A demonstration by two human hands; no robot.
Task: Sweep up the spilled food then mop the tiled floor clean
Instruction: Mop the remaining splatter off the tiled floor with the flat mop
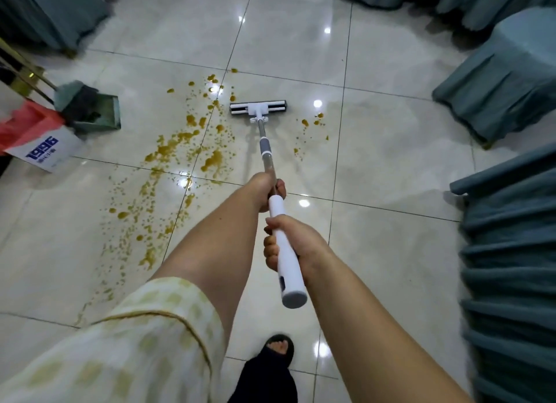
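The person is working a long white-handled flat mop across the glossy pale tiled floor. Both grips are wrapping the mop: the left hand is closing round the shaft just above the white sleeve, and the right hand is clasping the white sleeve nearer the body.

The white and grey mop head is lying flat on the tiles at the far edge of the orange-brown splattered spill, with a smaller patch of orange drops to its right. A green dustpan with a dark brush is sitting near the left, beside a red and white bag.

By the look of it, the sweeping is behind and the mopping is only beginning. Most of the splatter, trailing toward the left sleeve, is waiting to be wiped.
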